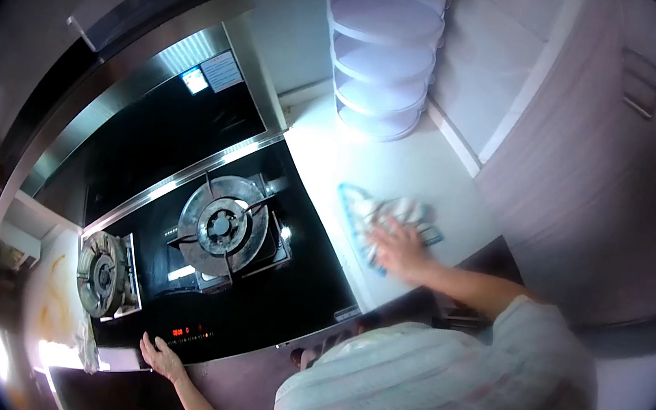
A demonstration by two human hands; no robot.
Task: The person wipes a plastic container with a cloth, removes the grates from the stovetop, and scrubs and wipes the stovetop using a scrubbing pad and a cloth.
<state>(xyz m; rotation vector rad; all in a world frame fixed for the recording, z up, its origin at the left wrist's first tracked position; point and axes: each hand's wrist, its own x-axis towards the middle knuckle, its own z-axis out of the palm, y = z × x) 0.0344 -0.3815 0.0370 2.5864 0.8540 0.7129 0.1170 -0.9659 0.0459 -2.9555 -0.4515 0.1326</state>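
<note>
My right hand [400,251] lies spread on a crumpled light cloth with a blue edge [361,201], pressing it against the white counter [460,197] to the right of the stove. The fingers are slightly blurred, and the cloth is under the palm. My left hand [162,357] is at the front edge of the black glass stove [293,291], left of the lit red display [180,332]. Its fingers are apart and nothing is in them.
Two burners stand on the stove, a large one [221,225] in the middle and another [101,275] at the left. A tiered white rack [384,60] stands at the back of the counter. Behind the stove is a black hood panel [165,132].
</note>
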